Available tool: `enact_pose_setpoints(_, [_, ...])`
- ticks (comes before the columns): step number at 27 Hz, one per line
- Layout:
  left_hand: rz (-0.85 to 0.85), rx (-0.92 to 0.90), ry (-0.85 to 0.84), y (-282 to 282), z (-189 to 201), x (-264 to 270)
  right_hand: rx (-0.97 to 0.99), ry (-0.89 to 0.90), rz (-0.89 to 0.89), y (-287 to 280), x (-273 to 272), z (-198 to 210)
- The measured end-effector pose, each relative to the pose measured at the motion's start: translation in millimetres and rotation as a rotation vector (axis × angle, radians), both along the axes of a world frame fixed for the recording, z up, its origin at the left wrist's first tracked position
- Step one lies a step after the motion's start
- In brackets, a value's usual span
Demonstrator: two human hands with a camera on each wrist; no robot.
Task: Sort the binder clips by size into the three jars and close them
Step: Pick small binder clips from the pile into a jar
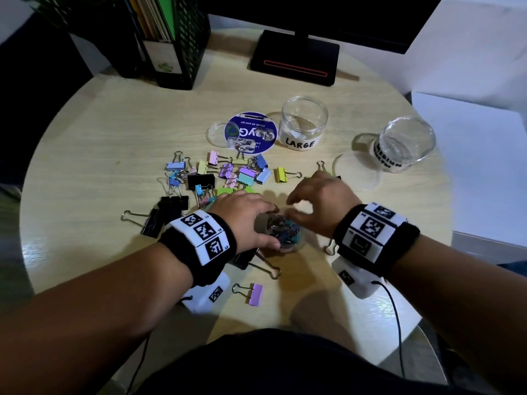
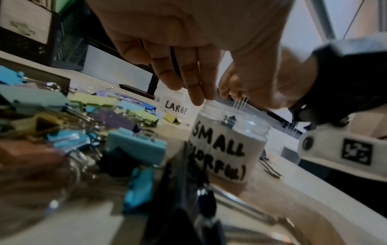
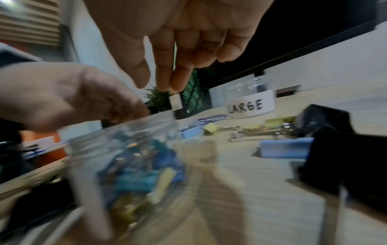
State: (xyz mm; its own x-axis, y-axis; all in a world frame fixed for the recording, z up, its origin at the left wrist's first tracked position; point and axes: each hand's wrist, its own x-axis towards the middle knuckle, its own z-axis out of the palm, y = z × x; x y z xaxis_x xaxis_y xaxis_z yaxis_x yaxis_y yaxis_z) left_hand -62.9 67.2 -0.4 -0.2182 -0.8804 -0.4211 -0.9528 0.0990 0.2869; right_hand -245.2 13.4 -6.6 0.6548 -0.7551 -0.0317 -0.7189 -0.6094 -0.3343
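A round light-wood table (image 1: 85, 143) is standing in dim light, w/ a black mesh file holder (image 1: 174, 44) and a monitor base (image 1: 295, 57) sitting at the back; white wall (image 1: 470, 52) behind.

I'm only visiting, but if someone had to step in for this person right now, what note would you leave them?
Left hand: holds the small jar by its rim, near the table's front.
Right hand: hovers beside that jar, fingers loose, apparently holding nothing.
Done: the small jar already contains some little coloured clips.
The large jar and medium jar stand open further back, with no clips visible inside.
Left: the loose clips are still scattered on the table and need sorting. Then close all three jars; one clear lid lies beside the medium jar.
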Motion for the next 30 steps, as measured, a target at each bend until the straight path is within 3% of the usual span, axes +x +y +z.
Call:
enact_pose_setpoints(4, [0.132,-0.033,0.106,-10,5,17,0.023,0.207,-0.207,-37,-10,-14])
enact_pose_setpoints(7, [0.21,-0.121,-0.007,-35,1,34,0.073,0.381,-0.215,-53,-5,-21])
enact_pose_setpoints(14, [0.223,-0.104,-0.009,-80,-10,39,0.132,0.528,-0.254,-66,10,-23])
enact_pose_setpoints(23, [0.187,-0.055,-0.217,-106,-28,32,0.059,0.597,-0.206,-54,8,-23])
enact_pose_setpoints(30, [0.154,-0.031,-0.289,-101,-28,26,0.147,0.478,-0.191,-46,-2,-28])
